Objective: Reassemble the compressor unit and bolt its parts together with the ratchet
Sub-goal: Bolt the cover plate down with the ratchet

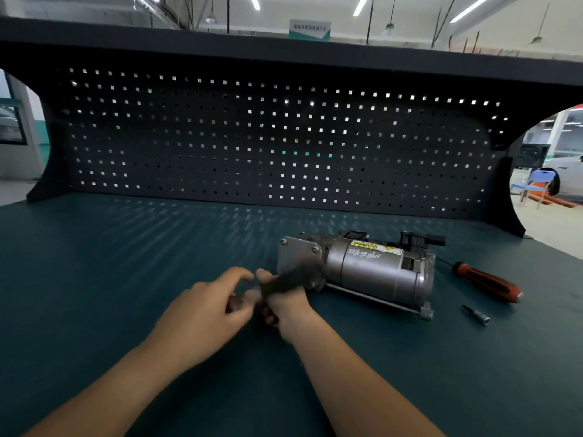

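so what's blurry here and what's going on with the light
Head view: the left hand, the right hand and the dark ratchet it grips are motion-smeared, the compressor is sharp; the pegboard is backlit and dapples light onto the mat; the wide lens bows the shelf.

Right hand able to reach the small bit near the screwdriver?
Probably yes: bare mat lies between the right hand and the bit, but its grip holds a dark blurred tool.

Head view, forward-down over bench [94, 263].
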